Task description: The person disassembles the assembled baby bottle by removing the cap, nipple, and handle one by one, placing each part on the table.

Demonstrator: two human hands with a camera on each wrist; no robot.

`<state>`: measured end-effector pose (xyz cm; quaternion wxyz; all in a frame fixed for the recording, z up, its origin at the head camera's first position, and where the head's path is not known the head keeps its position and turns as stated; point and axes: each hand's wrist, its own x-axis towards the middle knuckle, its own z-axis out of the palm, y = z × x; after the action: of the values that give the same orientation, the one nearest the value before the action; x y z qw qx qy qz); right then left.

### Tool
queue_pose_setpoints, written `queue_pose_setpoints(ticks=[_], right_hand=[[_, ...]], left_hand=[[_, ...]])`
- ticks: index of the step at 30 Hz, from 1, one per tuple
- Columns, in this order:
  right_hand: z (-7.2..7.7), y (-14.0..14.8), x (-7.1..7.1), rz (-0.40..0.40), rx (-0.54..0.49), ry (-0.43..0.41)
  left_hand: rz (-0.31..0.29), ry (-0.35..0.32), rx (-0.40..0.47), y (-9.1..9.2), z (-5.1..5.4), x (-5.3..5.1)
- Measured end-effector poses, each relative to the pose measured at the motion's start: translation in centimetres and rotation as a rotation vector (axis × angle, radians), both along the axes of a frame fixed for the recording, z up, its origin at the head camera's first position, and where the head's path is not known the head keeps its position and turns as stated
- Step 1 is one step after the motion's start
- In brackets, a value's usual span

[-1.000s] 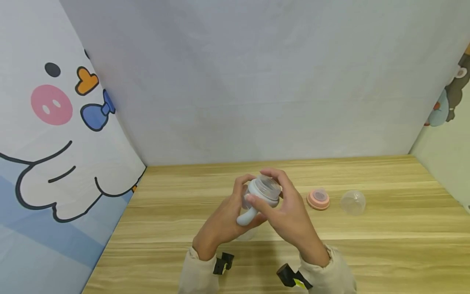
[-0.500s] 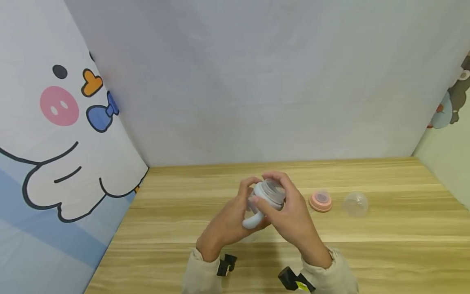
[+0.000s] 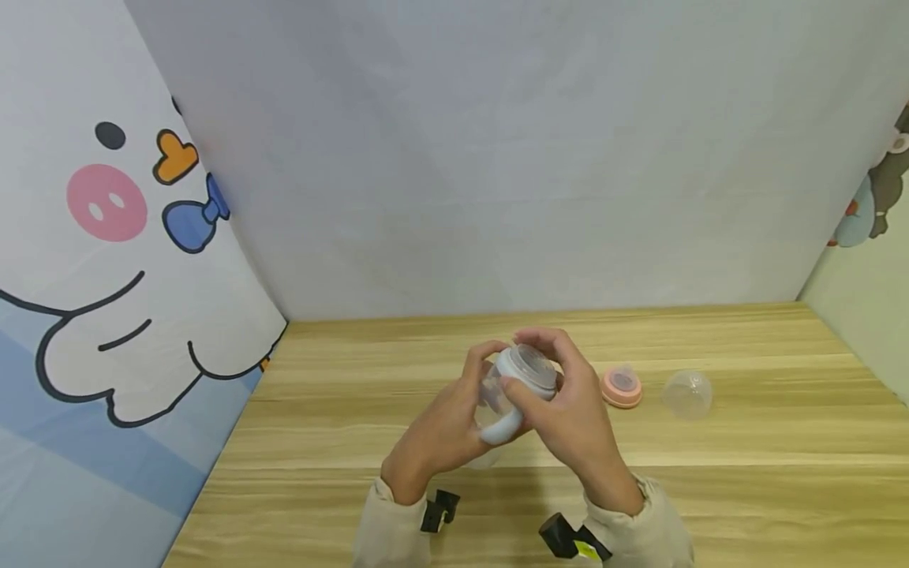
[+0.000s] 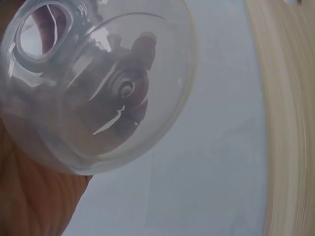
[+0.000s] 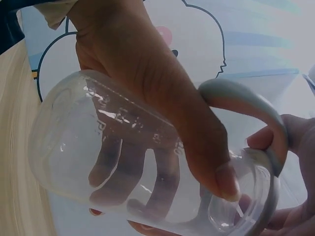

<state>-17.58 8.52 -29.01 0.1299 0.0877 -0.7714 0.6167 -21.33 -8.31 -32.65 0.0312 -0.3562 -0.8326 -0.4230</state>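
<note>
A clear baby bottle (image 5: 64, 137) with printed marks is held tilted above the table. My left hand (image 3: 440, 426) wraps round its body, and in the right wrist view those fingers show through the plastic. Around the bottle's neck sits a pale blue-grey handle ring (image 3: 503, 428) with a curved grip. My right hand (image 3: 575, 418) holds this ring, thumb on the near side and fingers over the far side. The open bottle mouth (image 3: 534, 363) faces up and right. In the left wrist view the bottle's round base (image 4: 167, 98) fills the upper left.
On the wooden table (image 3: 746, 489), right of the hands, lie a pink collar with a clear nipple (image 3: 621, 386) and a clear dome cap (image 3: 689, 394). A pale clear edge (image 3: 483, 459) shows below the left hand; what it belongs to I cannot tell. Cloth walls (image 3: 497, 158) enclose the table.
The handle ring has turned and shifted slightly right with my right hand, and more of the clear bottle shows between the hands. The camera has moved a little.
</note>
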Motion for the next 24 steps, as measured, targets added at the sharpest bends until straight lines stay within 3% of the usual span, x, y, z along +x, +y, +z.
queue_pose_setpoints(ticks=[14, 24], right_hand=[[0.5, 0.9, -0.1, -0.037, -0.086, 0.028], [0.5, 1.5, -0.3, -0.034, -0.118, 0.051]], left_hand=[[0.022, -0.054, -0.018, -0.1, 0.1, 0.1], [-0.010, -0.090, -0.006, -0.6, 0.0, -0.2]])
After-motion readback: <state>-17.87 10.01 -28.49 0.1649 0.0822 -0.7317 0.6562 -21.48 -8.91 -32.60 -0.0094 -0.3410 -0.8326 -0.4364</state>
